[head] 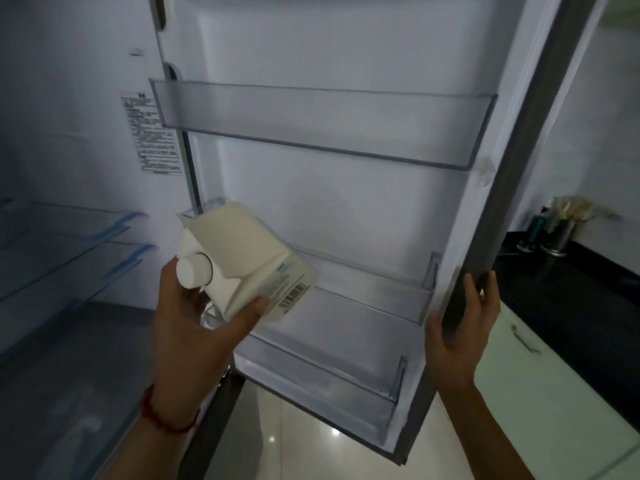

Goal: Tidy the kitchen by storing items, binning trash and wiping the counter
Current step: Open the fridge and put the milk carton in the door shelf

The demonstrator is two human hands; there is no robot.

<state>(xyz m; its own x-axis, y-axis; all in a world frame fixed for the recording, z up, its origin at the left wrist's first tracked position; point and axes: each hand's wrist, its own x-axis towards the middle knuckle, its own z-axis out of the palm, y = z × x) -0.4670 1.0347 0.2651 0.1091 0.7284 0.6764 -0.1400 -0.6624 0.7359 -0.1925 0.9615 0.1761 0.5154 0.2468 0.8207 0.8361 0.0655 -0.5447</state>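
Left hand (187, 327) at lower centre of frame, grip closed round tilted white carton (242, 261), angled toward middle door shelf (398, 292) for stowing. Right hand (464, 327) at lower right, fingers wrapped on fridge door (512, 202) edge, kept open. Shelves bare.

Both forearms bare, no sleeves visible; left wrist (166, 415) wears thin red bracelet (152, 415), possibly beaded.
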